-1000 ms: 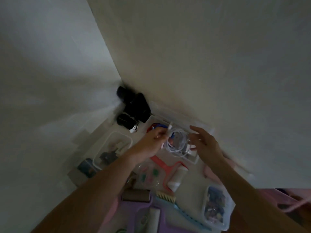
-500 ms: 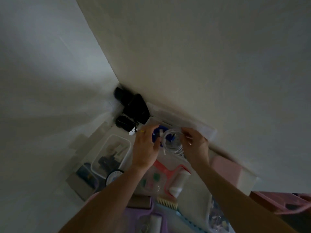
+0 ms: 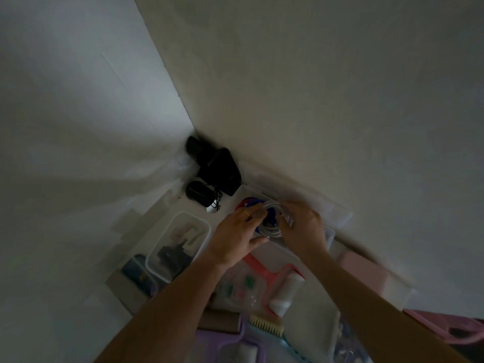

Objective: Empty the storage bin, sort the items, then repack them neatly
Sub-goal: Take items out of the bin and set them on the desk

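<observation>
**Inspector:** At the moment inspected, both hands met just below the centre of the frame. The left hand (image 3: 237, 235) had its fingers curled onto the near-left side of a coil of white cable (image 3: 275, 218), thumb stretched out beneath it. The right hand (image 3: 303, 227) gripped the coil's right side with bent fingers. The coil sat over a clear tray (image 3: 331, 233) set against the wall.

**Supervisor:** Was the coil resting in the tray or held above it?

**Inspector:** That could not be told; the hands covered the contact and the picture was dim and blurred. Red and blue items (image 3: 247, 203) lay just beyond the coil, seemingly in the same tray.

**Supervisor:** What else was recorded?

**Inspector:** A second clear box (image 3: 178, 243) with dark contents sat at lower left, black devices (image 3: 217, 171) with a trailing lead in the corner above it. A white bottle (image 3: 284, 293) lay on a red-handled tool (image 3: 264, 273) near the bottom, beside a brush (image 3: 265, 328).

**Supervisor:** Risks from here?

**Inspector:** In my judgement, the chief one was the coil springing open once either grip eased, since no tie was visible on it. Loose loops could snag the red and blue items and undo the sorting. The poor light also made a fumbled placement more likely.
</observation>
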The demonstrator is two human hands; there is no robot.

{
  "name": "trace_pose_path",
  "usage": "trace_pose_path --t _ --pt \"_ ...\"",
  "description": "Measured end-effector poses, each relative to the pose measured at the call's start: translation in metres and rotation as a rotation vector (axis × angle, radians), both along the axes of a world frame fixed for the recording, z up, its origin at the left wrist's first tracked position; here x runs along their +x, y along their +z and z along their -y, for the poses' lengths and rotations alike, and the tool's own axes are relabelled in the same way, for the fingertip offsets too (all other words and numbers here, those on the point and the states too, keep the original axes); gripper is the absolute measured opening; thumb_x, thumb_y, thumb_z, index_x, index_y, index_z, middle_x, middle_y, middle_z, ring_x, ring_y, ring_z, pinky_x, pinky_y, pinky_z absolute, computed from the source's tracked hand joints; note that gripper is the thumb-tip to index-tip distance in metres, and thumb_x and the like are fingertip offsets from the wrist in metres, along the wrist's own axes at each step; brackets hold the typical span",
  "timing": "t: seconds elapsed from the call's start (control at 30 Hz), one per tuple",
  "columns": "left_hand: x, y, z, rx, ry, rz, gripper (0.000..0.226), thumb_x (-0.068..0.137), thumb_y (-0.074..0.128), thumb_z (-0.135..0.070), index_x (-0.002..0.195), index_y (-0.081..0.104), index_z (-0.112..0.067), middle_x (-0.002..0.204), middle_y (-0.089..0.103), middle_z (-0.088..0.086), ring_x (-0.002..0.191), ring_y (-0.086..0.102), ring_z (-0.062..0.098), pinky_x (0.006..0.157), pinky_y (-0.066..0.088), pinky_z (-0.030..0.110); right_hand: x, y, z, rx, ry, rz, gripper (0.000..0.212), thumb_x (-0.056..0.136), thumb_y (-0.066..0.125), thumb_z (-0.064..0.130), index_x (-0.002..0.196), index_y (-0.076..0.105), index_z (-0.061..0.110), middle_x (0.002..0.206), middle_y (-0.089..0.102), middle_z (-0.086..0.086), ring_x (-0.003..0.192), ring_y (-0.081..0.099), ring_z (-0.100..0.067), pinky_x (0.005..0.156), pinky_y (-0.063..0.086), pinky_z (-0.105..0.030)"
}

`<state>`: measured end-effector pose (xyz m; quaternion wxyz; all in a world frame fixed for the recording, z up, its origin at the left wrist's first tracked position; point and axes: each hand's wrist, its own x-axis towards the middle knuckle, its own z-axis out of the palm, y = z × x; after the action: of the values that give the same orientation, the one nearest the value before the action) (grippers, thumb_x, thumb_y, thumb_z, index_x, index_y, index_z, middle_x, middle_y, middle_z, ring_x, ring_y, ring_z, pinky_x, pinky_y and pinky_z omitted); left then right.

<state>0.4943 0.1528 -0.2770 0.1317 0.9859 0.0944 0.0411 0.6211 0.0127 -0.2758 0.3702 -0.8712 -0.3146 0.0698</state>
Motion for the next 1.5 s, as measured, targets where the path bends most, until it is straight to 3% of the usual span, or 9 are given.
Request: trace_pose_path --t 0.1,0.27,0.4,0.57,0.8,1.03,1.23,1.4,1.5 --pt "0.001 0.004 0.002 -0.097 0.062 -0.002 0.071 0.084 0.068 -0.051 0.145 0.044 -0.021 0.145 0.05 0.001 0.133 0.047 0.02 0.106 0.045 0.04 0.01 -0.007 0.019 -0.093 0.24 0.098 0.046 0.072 0.082 0.019 0.115 0.071 0.009 0.117 0.069 -0.009 0.097 0.068 -0.028 0.087 0.05 -0.03" --pt "0.009 0.007 0.002 -0.19 0.092 -0.064 0.075 0.084 0.067 -0.047 0.149 0.038 -0.024 0.148 0.041 -0.004 0.137 0.033 0.017 0.113 0.034 0.032 0.02 -0.011 0.025 -0.137 0.404 0.191 0.037 0.073 0.083 0.033 0.103 0.076 0.013 0.107 0.071 -0.005 0.088 0.067 -0.024 0.076 0.054 -0.028" --pt "0.01 0.0 -0.001 -0.142 0.031 -0.087 0.07 0.09 0.059 -0.044 0.15 0.037 -0.016 0.152 0.032 0.0 0.145 0.019 0.02 0.116 0.031 0.034 0.027 -0.013 0.03 -0.151 0.497 0.206 0.043 0.085 0.056 0.053 0.104 0.073 0.019 0.101 0.069 0.001 0.082 0.063 -0.02 0.072 0.056 -0.029" --pt "0.011 -0.01 -0.005 -0.175 0.025 -0.213 0.07 0.098 0.046 -0.046 0.157 0.018 -0.023 0.165 0.006 -0.008 0.15 -0.013 0.007 0.124 0.0 0.034 0.026 -0.018 0.022 -0.353 0.491 0.235 0.059 0.083 0.036 0.064 0.105 0.069 0.02 0.098 0.066 0.004 0.09 0.059 -0.019 0.075 0.054 -0.034" --pt "0.017 -0.021 0.013 -0.133 0.221 -0.158 0.061 0.095 0.044 -0.031 0.153 0.027 -0.032 0.162 0.018 -0.012 0.152 -0.001 0.014 0.124 0.0 0.037 0.005 -0.029 0.004 -0.422 0.343 0.255 0.044 0.074 0.077 0.046 0.101 0.072 0.012 0.095 0.065 -0.004 0.091 0.06 -0.026 0.076 0.052 -0.033" --pt "0.016 -0.022 0.015 -0.085 0.207 -0.174 0.056 0.101 0.029 -0.034 0.155 0.018 -0.03 0.165 0.01 -0.004 0.153 -0.004 0.019 0.124 0.001 0.042 -0.014 -0.018 0.029 -0.324 0.311 0.31 0.056 0.072 0.083 0.021 0.121 0.065 0.0 0.119 0.067 -0.013 0.111 0.064 -0.031 0.093 0.055 -0.038" --pt "-0.011 -0.009 0.036 -0.259 0.277 0.072 0.064 0.105 0.036 -0.04 0.158 0.008 -0.02 0.166 0.003 0.001 0.151 -0.008 0.01 0.124 0.006 0.03 -0.042 0.064 0.091 -0.013 0.067 0.443 0.008 0.083 0.073 0.014 0.091 0.072 0.015 0.09 0.068 -0.001 0.078 0.063 -0.018 0.056 0.048 -0.027" --pt "-0.019 -0.002 0.063 -0.336 0.613 0.373 0.045 0.099 0.053 -0.022 0.142 0.045 -0.013 0.147 0.042 0.007 0.135 0.04 0.021 0.11 0.035 0.027 -0.022 0.066 0.094 -0.148 -0.061 0.358 0.065 0.082 0.071 0.04 0.137 0.052 0.013 0.131 0.054 -0.009 0.116 0.046 -0.027 0.079 0.051 -0.039" --pt "-0.014 0.001 0.074 -0.608 0.947 0.469 0.019 0.096 0.056 -0.023 0.114 0.06 -0.024 0.112 0.058 -0.002 0.102 0.06 0.019 0.092 0.052 0.037 -0.017 0.048 0.092 -0.224 0.023 0.316 0.063 0.088 0.067 0.04 0.142 0.048 0.015 0.125 0.06 -0.007 0.113 0.049 -0.025 0.088 0.049 -0.039"
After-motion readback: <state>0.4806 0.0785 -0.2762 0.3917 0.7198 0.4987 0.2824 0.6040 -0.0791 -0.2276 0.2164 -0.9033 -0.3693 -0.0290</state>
